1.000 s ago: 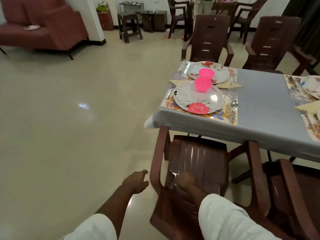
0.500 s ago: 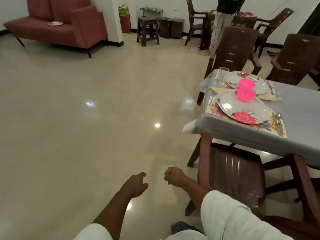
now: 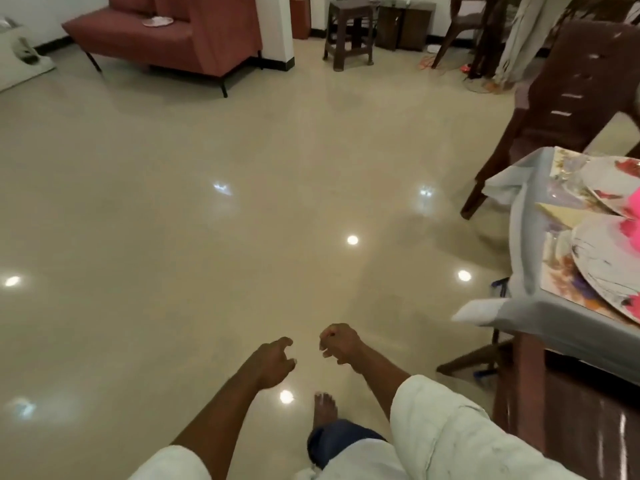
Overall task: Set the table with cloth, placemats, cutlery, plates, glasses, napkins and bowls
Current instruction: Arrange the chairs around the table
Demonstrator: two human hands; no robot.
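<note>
Glossy cream tiled floor [image 3: 207, 237] mirrors ceiling lights; matt grey cloth [image 3: 519, 237] drapes the desk on the right; far brown moulded-plastic chair [image 3: 571, 81] looks smooth.

My left hand [image 3: 273, 363] and right hand [image 3: 339, 342] hang loosely curled and hold nothing, near each other above the floor [image 3: 207, 237]. Well right of my right hand, plates [image 3: 609, 265] sit on the clothed tabletop [image 3: 519, 244].

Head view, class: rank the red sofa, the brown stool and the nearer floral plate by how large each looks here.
1. Red sofa, clearly largest.
2. Nearer floral plate and brown stool look alike; the plate is cut off and nearer the camera, so left unranked.
</note>
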